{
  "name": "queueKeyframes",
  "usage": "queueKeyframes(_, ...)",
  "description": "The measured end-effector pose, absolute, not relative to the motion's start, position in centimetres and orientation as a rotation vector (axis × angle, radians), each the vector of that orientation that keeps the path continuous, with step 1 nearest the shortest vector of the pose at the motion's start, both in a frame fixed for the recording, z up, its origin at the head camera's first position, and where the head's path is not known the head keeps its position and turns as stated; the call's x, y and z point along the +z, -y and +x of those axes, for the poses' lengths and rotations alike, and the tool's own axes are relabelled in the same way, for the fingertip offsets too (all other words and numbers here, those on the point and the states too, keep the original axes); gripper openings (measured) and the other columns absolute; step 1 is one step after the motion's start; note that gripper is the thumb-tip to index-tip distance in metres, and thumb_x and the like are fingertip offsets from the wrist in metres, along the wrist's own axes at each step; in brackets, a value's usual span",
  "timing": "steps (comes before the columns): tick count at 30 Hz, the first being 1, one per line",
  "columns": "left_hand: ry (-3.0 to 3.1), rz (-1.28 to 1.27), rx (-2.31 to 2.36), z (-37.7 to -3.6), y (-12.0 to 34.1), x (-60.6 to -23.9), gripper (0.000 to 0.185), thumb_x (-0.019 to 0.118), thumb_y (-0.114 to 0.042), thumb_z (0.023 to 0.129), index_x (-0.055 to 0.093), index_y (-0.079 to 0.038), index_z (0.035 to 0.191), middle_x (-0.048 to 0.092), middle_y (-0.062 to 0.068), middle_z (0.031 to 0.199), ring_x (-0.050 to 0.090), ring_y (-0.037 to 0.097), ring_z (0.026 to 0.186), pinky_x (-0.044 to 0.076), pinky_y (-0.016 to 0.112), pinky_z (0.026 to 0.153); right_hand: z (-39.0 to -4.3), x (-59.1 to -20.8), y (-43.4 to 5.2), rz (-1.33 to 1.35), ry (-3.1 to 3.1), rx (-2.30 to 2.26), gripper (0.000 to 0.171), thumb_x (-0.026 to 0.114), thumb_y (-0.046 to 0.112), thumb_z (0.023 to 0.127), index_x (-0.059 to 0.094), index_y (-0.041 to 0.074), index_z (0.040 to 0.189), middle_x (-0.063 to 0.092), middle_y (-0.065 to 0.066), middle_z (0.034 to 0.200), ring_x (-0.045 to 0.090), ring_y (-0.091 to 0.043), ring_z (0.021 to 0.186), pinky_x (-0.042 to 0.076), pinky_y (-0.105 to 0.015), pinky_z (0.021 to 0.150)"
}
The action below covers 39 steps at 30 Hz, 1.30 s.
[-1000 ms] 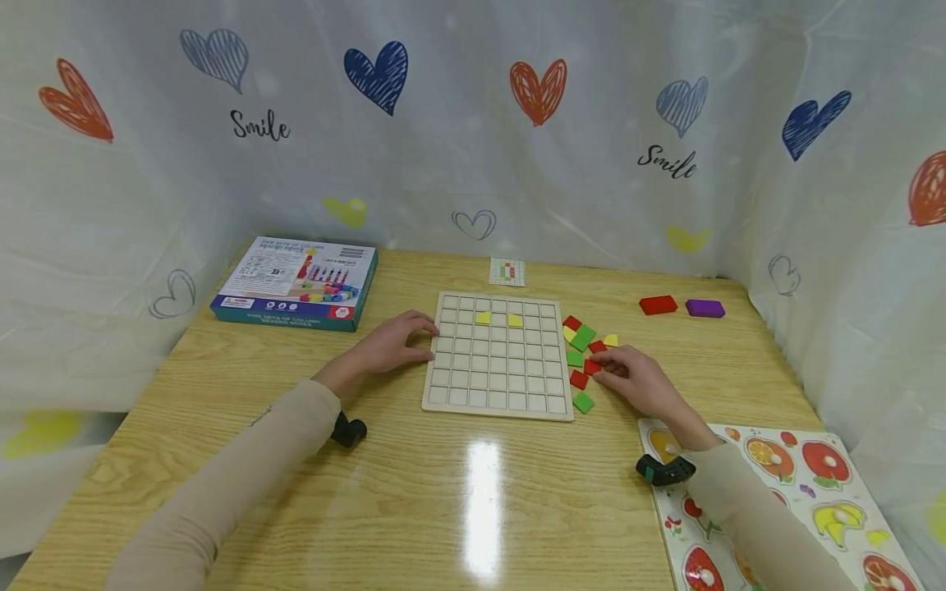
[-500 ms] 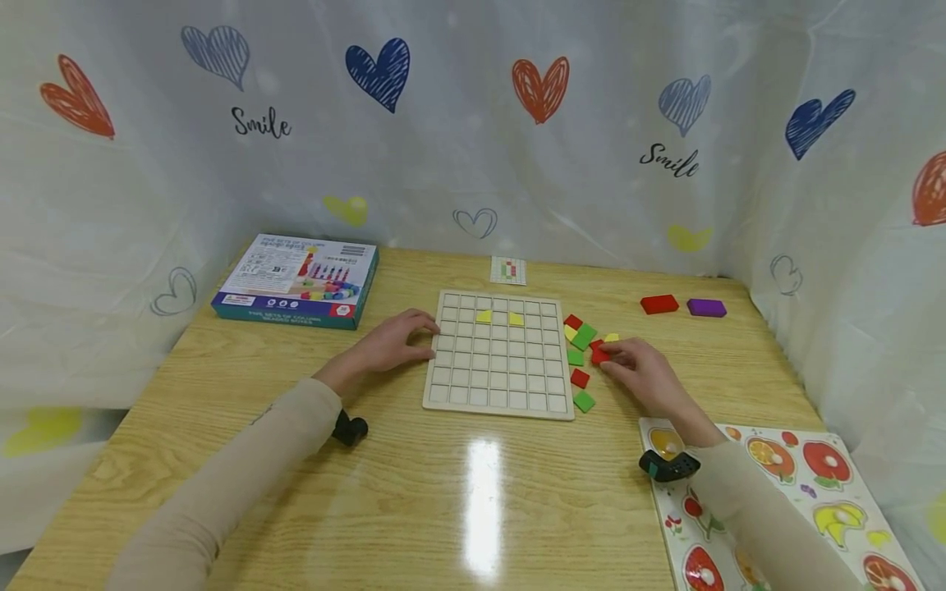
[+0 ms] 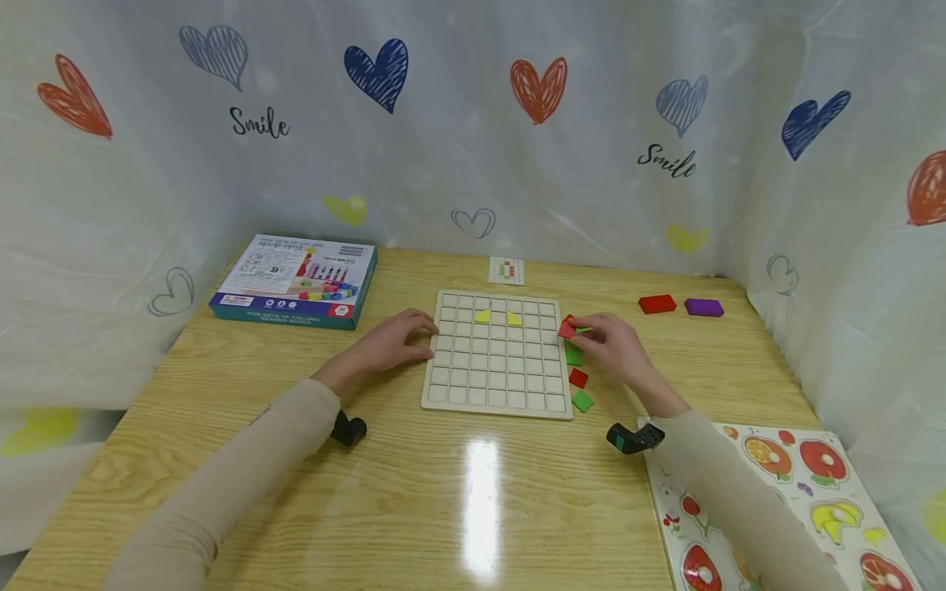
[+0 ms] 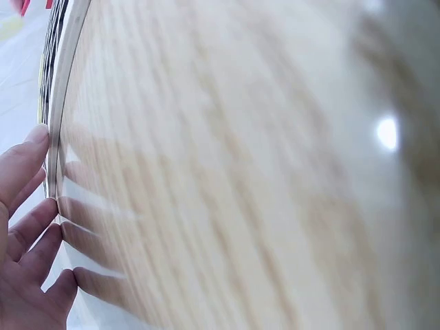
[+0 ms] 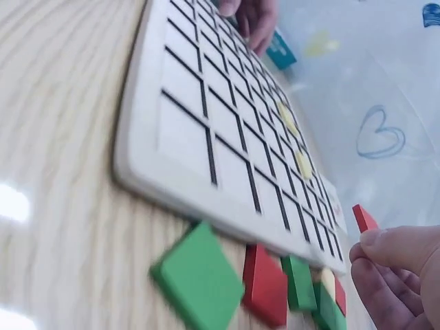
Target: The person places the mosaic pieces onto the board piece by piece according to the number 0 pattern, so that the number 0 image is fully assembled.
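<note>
Red tile: you pinch the red tile [image 3: 567, 330] between thumb and fingertips of your right hand [image 3: 613, 349]; it is off the table, just at the right edge of the grid board [image 3: 488, 392], near its upper rows.
Right hand pose: fingers are curled around the tile, the wrist is raised, and the forearm comes in from the lower right.
Left hand: your left hand [image 3: 389, 343] lies flat on the table, fingers straight and relaxed, their tips touching the left edge of the board. I judge it steadies the board so it does not slide.
Board: two yellow tiles [image 3: 483, 317] sit in the second row, between your two hands.
Loose tiles: green and red tiles [image 5: 199, 280] lie under and just below your right hand, beside the board.
Poor view: the left wrist picture is blurred, so how hard you press I cannot tell.
</note>
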<state>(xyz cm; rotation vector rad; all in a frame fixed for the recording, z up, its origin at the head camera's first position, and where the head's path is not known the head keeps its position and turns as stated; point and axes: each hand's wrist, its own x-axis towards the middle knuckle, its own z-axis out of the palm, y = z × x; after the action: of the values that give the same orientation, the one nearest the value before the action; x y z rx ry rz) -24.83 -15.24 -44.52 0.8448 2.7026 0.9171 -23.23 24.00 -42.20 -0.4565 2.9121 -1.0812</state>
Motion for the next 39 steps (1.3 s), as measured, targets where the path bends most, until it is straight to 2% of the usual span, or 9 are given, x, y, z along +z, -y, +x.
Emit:
queueKeyframes(4, -2.696, 0.854, 0.919, -24.7, 15.2, -44.3, 0.038, 0.071, -0.021, 0.091, 0.062, -0.004, 0.123, 0.052, 0.016, 0.134, 0.045, 0.033, 0.129, 0.033, 0.048, 0.111, -24.7, -42.4, -21.8, -0.493, -2.872, -1.072, 0.035, 0.068, 0.014, 0.093, 0.066, 0.004, 0.126, 0.062, -0.015, 0.115, 0.06, -0.029, 0.102, 0.05, -0.045, 0.089)
queueKeyframes(13, -2.696, 0.823, 0.923, -24.5, 15.2, -44.1, 0.037, 0.071, -0.02, 0.091, 0.062, -0.004, 0.124, 0.051, 0.016, 0.135, 0.045, 0.033, 0.13, 0.033, 0.048, 0.111, -27.8, -43.5, -17.4, -0.757, -2.84, -0.992, 0.031, 0.065, 0.014, 0.095, 0.067, 0.005, 0.125, 0.062, -0.015, 0.113, 0.06, -0.027, 0.095, 0.051, -0.042, 0.08)
queueKeyframes(19, -2.7, 0.836, 0.912, -24.6, 15.3, -44.4, 0.038, 0.07, -0.022, 0.092, 0.062, -0.005, 0.125, 0.051, 0.016, 0.135, 0.045, 0.033, 0.13, 0.033, 0.048, 0.111, -28.6, -43.7, -15.4, -0.781, -2.812, -0.96, 0.032, 0.066, 0.015, 0.094, 0.067, 0.006, 0.125, 0.061, -0.014, 0.114, 0.056, -0.025, 0.094, 0.048, -0.04, 0.08)
queueKeyframes(24, -2.714, 0.858, 0.911, -24.6, 15.3, -44.5, 0.037, 0.07, -0.021, 0.092, 0.062, -0.004, 0.124, 0.052, 0.016, 0.134, 0.046, 0.033, 0.128, 0.034, 0.049, 0.11, -29.0, -43.7, -14.8, -0.767, -2.836, -0.883, 0.032, 0.064, 0.014, 0.094, 0.067, 0.005, 0.125, 0.061, -0.015, 0.115, 0.054, -0.025, 0.096, 0.047, -0.039, 0.082)
queueKeyframes(31, -2.698, 0.826, 0.897, -24.6, 15.2, -44.3, 0.038, 0.069, -0.022, 0.093, 0.061, -0.004, 0.125, 0.05, 0.016, 0.136, 0.044, 0.033, 0.131, 0.032, 0.048, 0.112, -29.5, -43.9, -14.7, -0.731, -2.819, -0.87, 0.033, 0.064, 0.014, 0.094, 0.067, 0.006, 0.126, 0.06, -0.015, 0.117, 0.05, -0.024, 0.089, 0.043, -0.035, 0.075)
queueKeyframes(39, -2.7, 0.819, 0.886, -24.6, 15.2, -44.2, 0.038, 0.069, -0.022, 0.093, 0.061, -0.004, 0.125, 0.05, 0.015, 0.136, 0.044, 0.032, 0.131, 0.033, 0.048, 0.112, -29.6, -43.7, -14.5, -0.733, -2.818, -0.881, 0.03, 0.063, 0.016, 0.095, 0.068, 0.006, 0.123, 0.06, -0.013, 0.113, 0.048, -0.024, 0.084, 0.04, -0.033, 0.071)
